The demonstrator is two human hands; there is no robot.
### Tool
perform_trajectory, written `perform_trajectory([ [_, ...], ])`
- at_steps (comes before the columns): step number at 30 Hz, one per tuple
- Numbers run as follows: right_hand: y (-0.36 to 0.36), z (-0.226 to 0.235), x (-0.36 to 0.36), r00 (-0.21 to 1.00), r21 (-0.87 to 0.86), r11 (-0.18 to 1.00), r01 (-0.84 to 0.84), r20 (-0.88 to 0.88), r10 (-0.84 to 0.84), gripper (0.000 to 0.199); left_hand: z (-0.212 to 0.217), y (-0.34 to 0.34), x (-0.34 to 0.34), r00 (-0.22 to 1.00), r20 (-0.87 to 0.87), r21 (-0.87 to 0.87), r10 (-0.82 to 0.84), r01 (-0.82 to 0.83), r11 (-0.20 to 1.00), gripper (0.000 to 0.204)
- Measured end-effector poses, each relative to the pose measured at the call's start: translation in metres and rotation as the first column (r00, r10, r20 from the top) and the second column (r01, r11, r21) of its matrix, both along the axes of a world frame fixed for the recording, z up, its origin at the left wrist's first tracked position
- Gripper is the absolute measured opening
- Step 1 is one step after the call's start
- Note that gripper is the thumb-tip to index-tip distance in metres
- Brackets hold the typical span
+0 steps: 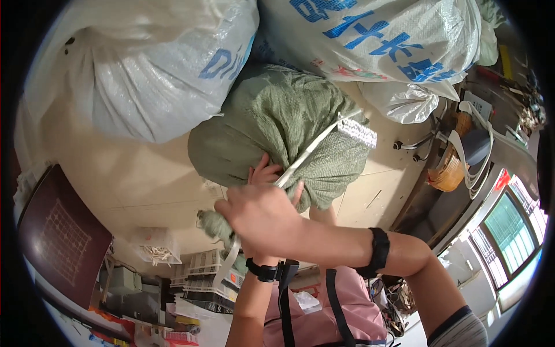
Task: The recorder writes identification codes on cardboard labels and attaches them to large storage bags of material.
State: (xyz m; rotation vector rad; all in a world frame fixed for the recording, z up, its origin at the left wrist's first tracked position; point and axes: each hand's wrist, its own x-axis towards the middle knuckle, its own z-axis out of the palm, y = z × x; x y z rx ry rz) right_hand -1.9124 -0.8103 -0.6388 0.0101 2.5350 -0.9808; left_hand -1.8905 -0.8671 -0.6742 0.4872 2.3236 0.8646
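Observation:
A bulging green woven sack (260,115) sits on the floor in front of me, its mouth gathered toward me. My left hand (266,172) is closed round the gathered neck, mostly hidden behind the other hand. Crossing over it, my right hand (263,213) makes a fist on a white strap (306,151). This strap runs across the sack's front, and a loose length hangs below the fist. The bunched end of the sack (215,225) sticks out left of my right hand. A white and silver patterned piece (357,133) lies by the strap's upper end.
Large white woven sacks (156,81) crowd the far side, another one (393,40) at the far right. A dark brown board (63,231) stands at left, near a clear box (156,245). White crates (202,263) are close to my left arm. A wheeled base (417,144) stands at right.

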Motion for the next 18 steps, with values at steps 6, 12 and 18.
perform_trajectory([
  [6,0.069,-0.032,0.009,0.792,-0.679,0.434,0.593,0.588,-0.162,0.065,-0.077,-0.042,0.051,0.871,0.345,0.110,0.350,-0.408,0.906,0.061],
  [12,0.100,-0.043,0.045,0.394,-0.358,0.165,0.919,0.834,-0.385,0.026,-0.085,-0.063,0.088,0.674,0.683,0.184,0.282,-0.533,0.826,0.044],
  [18,0.122,-0.039,0.026,0.575,-0.022,0.645,0.764,0.477,-0.665,0.022,-0.111,-0.096,0.110,0.525,0.817,0.295,0.237,-0.735,0.611,0.046],
])
